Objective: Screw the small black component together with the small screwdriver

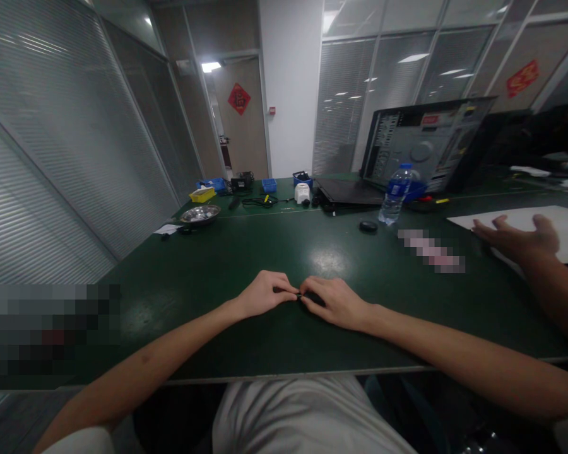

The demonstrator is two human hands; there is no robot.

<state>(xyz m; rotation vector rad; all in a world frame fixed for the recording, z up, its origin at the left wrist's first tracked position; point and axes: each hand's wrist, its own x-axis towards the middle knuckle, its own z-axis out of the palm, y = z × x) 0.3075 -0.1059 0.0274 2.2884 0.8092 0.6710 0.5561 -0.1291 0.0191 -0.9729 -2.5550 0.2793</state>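
My left hand (264,294) and my right hand (335,301) rest on the dark green table (208,271), fingertips meeting near the middle. Between them they pinch a small dark object (299,296), too small to identify. Both hands have their fingers curled in around it. Most of the object is hidden by my fingers.
Another person's hand (518,238) lies on a white sheet (563,227) at right. A water bottle (396,193), a black cap (368,225), an open computer case (426,151), a metal bowl (200,215), blue bins (269,184) and cables (260,202) sit farther back.
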